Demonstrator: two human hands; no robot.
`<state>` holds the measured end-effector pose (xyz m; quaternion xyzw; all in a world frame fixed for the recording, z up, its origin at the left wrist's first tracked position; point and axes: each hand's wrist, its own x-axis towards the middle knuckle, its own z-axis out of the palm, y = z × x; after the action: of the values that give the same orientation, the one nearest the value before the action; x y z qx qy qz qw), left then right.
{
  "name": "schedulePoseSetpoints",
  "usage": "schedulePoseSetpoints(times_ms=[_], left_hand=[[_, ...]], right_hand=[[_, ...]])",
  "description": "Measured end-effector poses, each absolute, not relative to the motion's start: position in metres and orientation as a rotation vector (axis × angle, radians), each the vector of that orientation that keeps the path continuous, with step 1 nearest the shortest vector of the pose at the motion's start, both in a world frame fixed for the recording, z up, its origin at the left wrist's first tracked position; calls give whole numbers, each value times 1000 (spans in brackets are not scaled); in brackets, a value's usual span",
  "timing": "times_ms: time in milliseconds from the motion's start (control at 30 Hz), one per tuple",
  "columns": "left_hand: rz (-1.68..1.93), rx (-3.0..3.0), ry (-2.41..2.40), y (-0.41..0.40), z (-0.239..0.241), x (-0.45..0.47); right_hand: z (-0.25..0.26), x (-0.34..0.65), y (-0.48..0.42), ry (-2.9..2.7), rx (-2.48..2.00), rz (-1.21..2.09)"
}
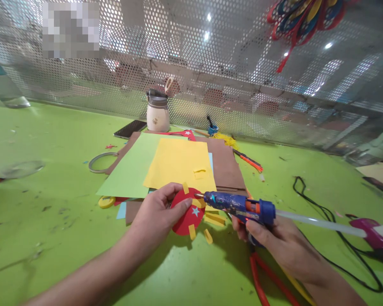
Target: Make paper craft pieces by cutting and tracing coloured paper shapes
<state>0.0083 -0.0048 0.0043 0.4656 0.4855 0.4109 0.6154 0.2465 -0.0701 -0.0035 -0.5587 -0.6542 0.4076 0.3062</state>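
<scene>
My left hand [161, 212] grips a red paper disc [182, 223] by its left side, thumb on top. A small light-blue star [195, 211] and several yellow paper strips [192, 232] are on the disc. In my right hand [274, 240] is a blue hot glue gun [230, 203], its metal nozzle pointing left at the disc's upper right edge; whether the tip touches cannot be made out. A long translucent glue stick [319, 224] sticks out of its back. Loose yellow strips [215, 219] lie just beyond the disc.
Yellow [181, 161], green [130, 165] and brown sheets [226, 161] are stacked ahead. Behind them stand a jar-like bottle [158, 114] and a phone [130, 128]. Red-handled pliers [258, 276], a black cord [347, 242], a cutter [249, 160] and a tape ring [102, 162] lie around. A perforated metal screen [191, 63] borders the table.
</scene>
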Motion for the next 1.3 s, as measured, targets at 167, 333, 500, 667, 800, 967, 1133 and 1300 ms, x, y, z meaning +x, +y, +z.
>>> schedulePoseSetpoints(times_ms=[167, 333, 500, 667, 800, 967, 1133, 1300], left_hand=[[924, 1072, 1102, -3, 3, 8], [922, 1079, 1111, -3, 4, 7], [936, 1079, 1107, -5, 5, 8], [938, 1102, 1117, -5, 6, 7], [941, 1065, 1111, -5, 5, 7], [968, 1041, 1117, -5, 5, 8], [966, 1025, 1113, -4, 4, 7], [1027, 987, 1127, -4, 1, 9]], right_hand=[[-4, 246, -70, -1707, -1456, 1100], [-4, 246, -69, -1727, -1465, 1091], [-4, 247, -69, -1740, -1464, 1072], [-4, 246, -72, -1678, -1414, 1103], [0, 246, -72, -1527, -1303, 1159], [1, 245, -72, -1467, -1254, 1180], [0, 245, -69, -1450, -1206, 1141], [0, 246, -63, -1475, -1187, 1038]])
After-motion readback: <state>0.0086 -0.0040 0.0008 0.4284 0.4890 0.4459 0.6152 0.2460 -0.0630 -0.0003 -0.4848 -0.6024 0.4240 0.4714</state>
